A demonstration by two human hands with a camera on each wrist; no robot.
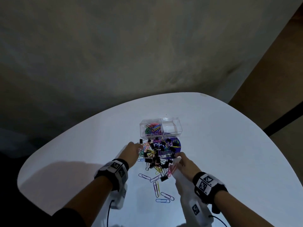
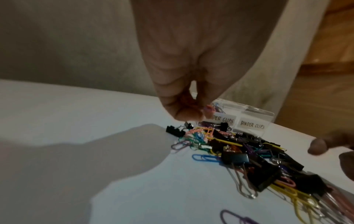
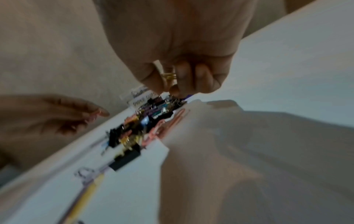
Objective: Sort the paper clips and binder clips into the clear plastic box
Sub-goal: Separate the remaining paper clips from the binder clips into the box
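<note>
Standing at the far side of the heap, the clear plastic two-compartment box [image 1: 160,129] has its paper labels turned toward the person, so either hand can read which side takes what. Its left compartment, marked for paper clips, holds a tangle of coloured wire paper clips [image 1: 153,128]; the right one, marked for binder clips, looks bare (glare off the plastic makes this a judgement only).

Just in front of the box lies the mixed heap of coloured paper clips and black metal binder clips [image 1: 157,154], partly over a dark purple disc [image 1: 177,145], with a few stray paper clips [image 1: 161,193] trailing toward the person. Nothing separates the kinds, which is why each piece must be picked singly.

Above the heap's left edge hangs the left hand [image 2: 184,84]; its fingers [image 2: 188,112] are bunched together and pinch something small and pinkish [image 2: 208,109], probably a paper clip, at a height suited to carrying it over the box's near wall. At the heap's right edge the right hand [image 3: 180,63] has its fingers [image 3: 205,77] curled, with a gold-coloured wire clip [image 3: 169,75] tucked between them; this view is blurred, so how firmly it is gripped I cannot tell.

The white tabletop [image 1: 229,145] carries it all. Black wrist straps with printed markers [image 1: 114,167] sit on both forearms.
</note>
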